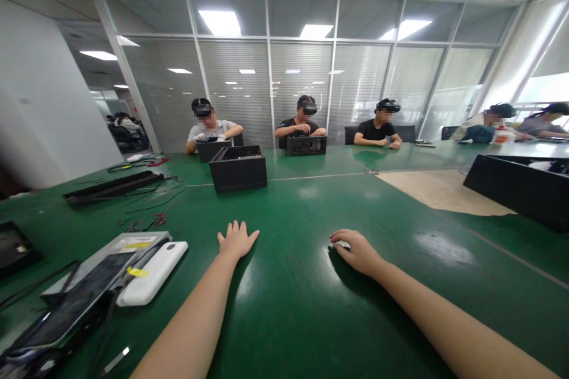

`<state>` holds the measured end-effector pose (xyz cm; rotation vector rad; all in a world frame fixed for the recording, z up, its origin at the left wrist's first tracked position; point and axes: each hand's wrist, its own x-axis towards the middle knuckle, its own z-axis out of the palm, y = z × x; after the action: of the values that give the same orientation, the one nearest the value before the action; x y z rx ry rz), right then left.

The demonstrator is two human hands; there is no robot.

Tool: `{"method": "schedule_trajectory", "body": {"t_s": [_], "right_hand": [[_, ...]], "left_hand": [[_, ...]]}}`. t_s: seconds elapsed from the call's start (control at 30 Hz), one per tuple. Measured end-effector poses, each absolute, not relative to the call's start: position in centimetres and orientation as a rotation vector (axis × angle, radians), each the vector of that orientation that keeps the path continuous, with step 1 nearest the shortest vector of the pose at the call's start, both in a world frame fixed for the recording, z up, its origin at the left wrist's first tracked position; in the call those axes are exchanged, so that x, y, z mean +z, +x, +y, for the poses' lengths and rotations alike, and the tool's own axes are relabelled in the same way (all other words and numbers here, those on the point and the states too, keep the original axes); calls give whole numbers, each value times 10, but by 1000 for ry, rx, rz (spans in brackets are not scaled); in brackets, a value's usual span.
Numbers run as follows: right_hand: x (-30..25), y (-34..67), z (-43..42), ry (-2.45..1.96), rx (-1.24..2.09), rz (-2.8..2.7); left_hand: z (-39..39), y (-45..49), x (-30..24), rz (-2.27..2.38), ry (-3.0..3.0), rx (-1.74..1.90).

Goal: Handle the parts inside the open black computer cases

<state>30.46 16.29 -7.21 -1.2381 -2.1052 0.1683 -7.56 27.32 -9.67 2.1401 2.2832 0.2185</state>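
Green tabletop (293, 296) with 2 bare hands laid out over it, as seen from the wearer's head. The left hand (237, 241) is palm down, its fingers and thumb spread wide, holding nothing. The right hand (359, 254) is turned slightly inward, narrower, with fingers loosely curled and thumb set apart; nothing is seen in its grasp. Whether both palms press on the surface or sit just above it cannot be told. The tabletop lies beneath and between the hands. The nearest loose item, a white plastic case (153, 275), lies to the left of the left forearm, beside a grey metal box (106, 260) and a dark flat panel (84, 296). A black box (237, 169) stands beyond the left hand, well apart from it.

For a steady pose, the wrists are best kept relaxed, the right fingers eased out to match the left, and the left forearm clear of the black cable (105, 334).

Writing: the metal box bears a white label (133, 241) with a yellow patch, its print too small to read; the yellow strip (137, 272) shows no legible text. A bottle (501, 135) has an orange-red label, also illegible. Along the far side sit 5 co-workers (376, 131); no brand can be made out.
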Motion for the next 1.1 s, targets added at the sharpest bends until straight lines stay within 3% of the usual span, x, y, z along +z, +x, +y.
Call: {"method": "schedule_trajectory", "body": {"t_s": [0.53,0.87,1.1], "right_hand": [[-46,267,144,-1458,-83,-2188],[63,317,219,-2138,-394,-1652],[100,269,298,-2393,-207,-1744]], "left_hand": [[279,-71,-85,2282,2132,170],[274,-67,-82,2289,2128,159],[272,-65,-83,2297,2117,164]]}}
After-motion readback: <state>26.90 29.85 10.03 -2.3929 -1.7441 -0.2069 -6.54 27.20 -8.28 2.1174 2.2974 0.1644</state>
